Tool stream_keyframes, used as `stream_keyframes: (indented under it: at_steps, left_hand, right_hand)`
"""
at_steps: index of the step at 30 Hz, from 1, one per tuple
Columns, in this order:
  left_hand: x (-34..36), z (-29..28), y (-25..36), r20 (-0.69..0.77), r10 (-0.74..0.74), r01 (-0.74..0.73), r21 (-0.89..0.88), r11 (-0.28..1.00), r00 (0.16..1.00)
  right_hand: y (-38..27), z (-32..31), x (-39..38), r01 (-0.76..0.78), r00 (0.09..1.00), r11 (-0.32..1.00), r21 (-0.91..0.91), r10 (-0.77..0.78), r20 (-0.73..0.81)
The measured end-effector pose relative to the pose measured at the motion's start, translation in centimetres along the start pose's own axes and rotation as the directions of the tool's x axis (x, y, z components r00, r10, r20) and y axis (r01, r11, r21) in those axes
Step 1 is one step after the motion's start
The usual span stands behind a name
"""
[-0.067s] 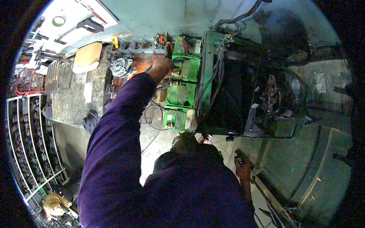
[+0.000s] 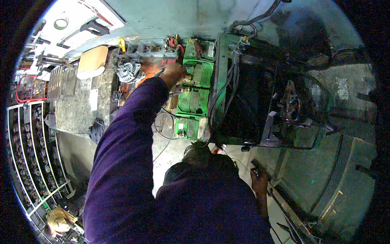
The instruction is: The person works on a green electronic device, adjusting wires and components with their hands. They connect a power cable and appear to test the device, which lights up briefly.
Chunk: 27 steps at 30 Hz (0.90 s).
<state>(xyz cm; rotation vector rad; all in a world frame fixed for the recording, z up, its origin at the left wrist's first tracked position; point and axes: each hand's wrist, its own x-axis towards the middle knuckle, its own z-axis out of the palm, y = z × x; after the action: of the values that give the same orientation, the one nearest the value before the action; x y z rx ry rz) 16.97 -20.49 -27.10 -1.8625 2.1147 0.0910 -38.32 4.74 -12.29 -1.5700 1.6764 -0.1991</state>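
Observation:
My left hand (image 2: 174,74) reaches forward over the row of green batteries (image 2: 193,101). Its fingers are closed at a terminal near the left edge of the second battery from the back. What they grip is hidden by the hand. Lower right, beside my body, my right hand (image 2: 260,181) is curled around a small dark object (image 2: 256,166) too unclear to name. A thin wire runs from near that object toward the front of the batteries. A cable clamp with a reddish grip (image 2: 198,49) lies on the farthest battery.
An alternator (image 2: 129,71) and clear plastic bins (image 2: 144,49) stand left of the batteries. Beyond them is a worn bench with cardboard (image 2: 92,59). To the right stands a dark green metal frame (image 2: 221,77) with hanging cables. A white rack (image 2: 30,158) holds many parts at far left.
My left forearm has shifted slightly to the right, its hand staying at the same battery. My right hand stays nearly where it was.

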Motion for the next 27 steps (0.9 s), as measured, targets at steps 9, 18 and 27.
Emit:
stream_keyframes:
  at_steps: [9, 18, 27]
  left_hand:
    - [5.0, 0.3, -0.7, 0.181, 0.063, -0.058, -0.036, 0.998, 0.982]
    - [6.6, 2.3, 1.0, 0.318, 0.16, -0.195, 0.08, 0.978, 0.934]
    - [8.0, 3.3, 2.6, 0.196, -0.034, 0.061, -0.131, 0.989, 0.98]
  right_hand:
    - [2.0, 2.0, -3.0, -0.01, 0.998, 0.999, -0.048, 0.007, -0.07]
    - [0.4, 2.7, -3.7, -0.232, 0.961, 0.944, 0.234, 0.259, -0.093]
    - [-1.0, 1.9, -2.6, -0.322, 0.94, 0.933, 0.16, 0.335, -0.061]
